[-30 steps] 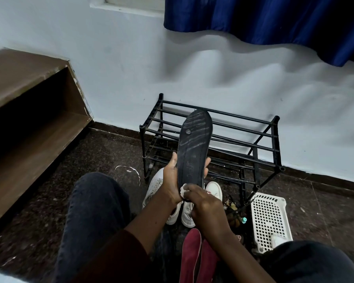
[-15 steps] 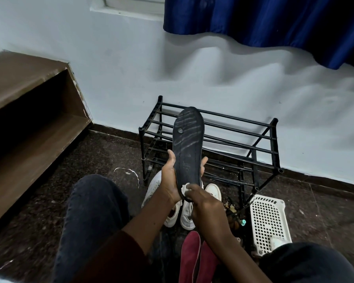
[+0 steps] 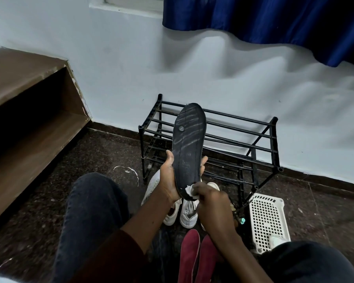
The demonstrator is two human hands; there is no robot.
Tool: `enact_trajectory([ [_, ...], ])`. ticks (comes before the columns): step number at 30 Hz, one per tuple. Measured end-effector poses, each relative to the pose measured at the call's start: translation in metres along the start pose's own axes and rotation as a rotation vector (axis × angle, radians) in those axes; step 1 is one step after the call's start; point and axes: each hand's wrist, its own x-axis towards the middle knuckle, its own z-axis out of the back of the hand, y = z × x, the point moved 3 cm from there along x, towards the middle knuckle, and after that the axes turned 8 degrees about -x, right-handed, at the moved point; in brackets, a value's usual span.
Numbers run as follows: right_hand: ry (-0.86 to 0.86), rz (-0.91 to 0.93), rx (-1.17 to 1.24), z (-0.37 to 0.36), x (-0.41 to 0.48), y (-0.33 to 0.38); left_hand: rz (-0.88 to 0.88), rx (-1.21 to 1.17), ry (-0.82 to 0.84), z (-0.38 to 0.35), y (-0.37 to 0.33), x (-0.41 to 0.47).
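The left hand (image 3: 169,180) is gripping a black slipper (image 3: 188,146) upright, sole facing the camera. The right hand (image 3: 212,203) is pinching a white cloth (image 3: 188,189) against its heel, above 2 white sneakers (image 3: 187,213).

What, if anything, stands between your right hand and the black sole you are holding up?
Only the white wad that the right hand pinches lies between its fingers and the near end of the black sole. The left hand grips the sole by its edges.
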Motion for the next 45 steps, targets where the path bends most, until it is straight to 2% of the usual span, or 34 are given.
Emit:
enact_trajectory([
  [3, -0.142, -0.297, 0.331, 0.019, 0.005, -0.015, -0.010, 0.015, 0.004, -0.001, -0.002, -0.001],
  [5, -0.174, -0.520, 0.572, 0.023, 0.013, -0.026, -0.017, 0.029, -0.001, -0.002, -0.002, 0.000],
  [7, -0.173, -0.652, 0.876, 0.021, 0.020, -0.032, -0.028, 0.038, 0.006, -0.003, -0.003, 0.000],
  [9, -0.243, -0.708, 1.031, 0.025, 0.026, -0.031, -0.051, 0.028, 0.010, -0.003, -0.004, 0.001],
  [13, -0.472, -0.764, 1.156, 0.034, 0.025, -0.030, -0.131, -0.002, 0.018, -0.001, -0.010, 0.006],
  [18, -0.323, -0.868, 1.244, 0.011, 0.008, -0.019, -0.157, -0.025, 0.068, -0.009, -0.010, 0.005],
  [21, -0.351, -0.867, 1.244, 0.003, 0.002, -0.017, -0.151, -0.036, 0.074, -0.014, -0.009, 0.005],
  [25, -0.505, -0.908, 1.193, 0.003, -0.001, -0.025, -0.124, -0.023, 0.094, -0.012, -0.009, 0.006],
  [29, -0.713, -0.856, 1.208, 0.018, 0.008, -0.031, -0.098, -0.039, 0.077, -0.004, -0.007, 0.004],
  [31, -0.657, -0.815, 1.295, 0.022, 0.015, -0.034, -0.094, -0.041, 0.060, -0.002, -0.006, 0.003],
  [34, -0.286, -0.751, 1.389, 0.018, 0.024, -0.026, -0.089, -0.031, 0.050, -0.005, -0.003, 0.000],
  [36, -0.044, -0.687, 1.274, 0.013, 0.026, -0.017, -0.085, -0.014, 0.062, -0.008, 0.000, 0.000],
  [37, 0.019, -0.656, 1.180, 0.011, 0.026, -0.015, -0.078, -0.004, 0.071, -0.011, 0.000, -0.001],
  [40, 0.081, -0.552, 0.866, 0.011, 0.025, -0.015, -0.058, 0.014, 0.103, -0.014, 0.001, -0.002],
  [45, 0.156, -0.394, 0.589, 0.019, 0.019, -0.011, -0.013, -0.043, 0.187, -0.019, -0.011, 0.000],
])
